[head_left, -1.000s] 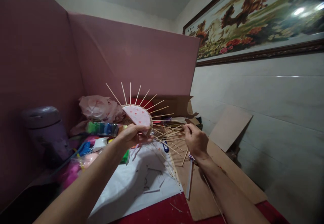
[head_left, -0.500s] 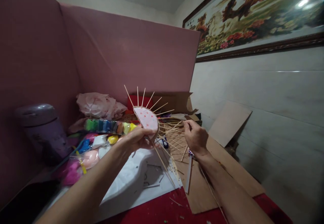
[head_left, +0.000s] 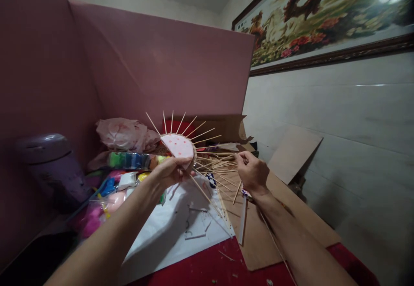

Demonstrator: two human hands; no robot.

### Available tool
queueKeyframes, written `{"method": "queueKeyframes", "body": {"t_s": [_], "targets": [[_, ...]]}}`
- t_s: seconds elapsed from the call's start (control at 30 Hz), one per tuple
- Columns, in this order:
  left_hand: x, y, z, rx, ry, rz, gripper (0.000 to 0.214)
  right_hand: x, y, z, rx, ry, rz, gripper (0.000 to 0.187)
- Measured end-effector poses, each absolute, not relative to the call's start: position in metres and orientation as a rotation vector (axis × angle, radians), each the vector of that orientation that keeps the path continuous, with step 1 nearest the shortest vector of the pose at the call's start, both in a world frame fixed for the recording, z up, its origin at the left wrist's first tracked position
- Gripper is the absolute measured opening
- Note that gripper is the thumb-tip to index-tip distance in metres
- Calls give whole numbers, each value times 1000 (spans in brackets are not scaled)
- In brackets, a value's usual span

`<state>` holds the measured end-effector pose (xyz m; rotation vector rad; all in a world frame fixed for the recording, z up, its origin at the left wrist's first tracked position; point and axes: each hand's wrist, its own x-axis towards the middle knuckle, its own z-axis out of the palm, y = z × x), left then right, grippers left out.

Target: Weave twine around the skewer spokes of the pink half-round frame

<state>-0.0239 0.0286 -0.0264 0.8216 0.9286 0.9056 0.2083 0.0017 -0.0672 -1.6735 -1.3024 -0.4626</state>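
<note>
My left hand (head_left: 170,171) grips a pink dotted disc (head_left: 177,144) from below, holding it up above the table. Several thin wooden sticks (head_left: 203,133) fan out from the disc's rim like rays. My right hand (head_left: 252,171) is to the right of the disc, its fingers pinched on one stick (head_left: 223,153) that points toward the disc. More loose sticks (head_left: 223,182) lie on the table below the two hands.
A white sheet (head_left: 181,230) and brown cardboard (head_left: 268,230) cover the red table. Colourful craft packets (head_left: 132,161), a pink plastic bag (head_left: 124,134) and a purple jar (head_left: 53,165) stand at the left. Pink boards (head_left: 168,70) wall the back; an open carton (head_left: 226,128) sits behind.
The disc with its sticks swung right and then back left in my left hand, turning slightly. My right hand stayed beside it, pinching a stick.
</note>
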Motion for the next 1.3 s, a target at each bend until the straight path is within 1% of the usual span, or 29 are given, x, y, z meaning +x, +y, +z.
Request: {"method": "queueKeyframes", "body": {"t_s": [0.2, 0.43, 0.57, 0.73, 0.87, 1.2, 1.3], "targets": [[-37, 30, -16, 786, 822, 968, 4, 207, 3, -69, -1675, -1312, -431, 27], [-42, 32, -13, 763, 802, 1064, 6, 208, 6, -72, -1656, -1348, -402, 24], [-43, 31, -14, 807, 760, 1008, 12, 206, 6, -71, -1653, -1359, -419, 21], [-43, 30, -15, 801, 801, 928, 15, 208, 6, -70, -1598, -1339, -427, 25], [-45, 31, -16, 825, 832, 933, 17, 213, 5, -68, -1491, -1378, -437, 27], [-34, 27, -28, 1044, 778, 665, 6, 213, 3, -67, -1512, -1466, -423, 24], [-27, 25, -32, 1094, 804, 685, 12, 213, 3, -66, -1544, -1446, -429, 25]]}}
